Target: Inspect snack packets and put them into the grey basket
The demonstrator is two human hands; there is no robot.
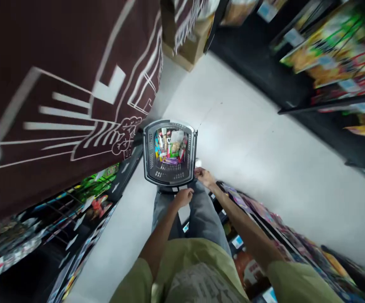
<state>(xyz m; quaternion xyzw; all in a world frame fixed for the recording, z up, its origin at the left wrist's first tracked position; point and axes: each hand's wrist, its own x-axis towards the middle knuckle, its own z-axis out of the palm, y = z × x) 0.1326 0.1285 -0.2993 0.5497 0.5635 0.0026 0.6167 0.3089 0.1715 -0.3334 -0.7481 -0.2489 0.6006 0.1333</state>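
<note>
A grey shopping basket (170, 179) is in front of my legs, in the middle of the head view. Inside it lie several colourful packaged goods (171, 147). My left hand (184, 197) is closed at the basket's black handle (168, 191), on the side nearest me. At the basket's right near corner is my right hand (204, 176), its fingers curled together. Whether it touches the rim or pinches something small is too unclear to see.
A dark brown printed panel (75, 84) fills the upper left. Shelves of packaged goods (330, 46) run along the upper right, with more shelves (97, 181) at lower left and lower right. A cardboard box (185, 46) stands beyond the basket. Pale floor (239, 122) lies between.
</note>
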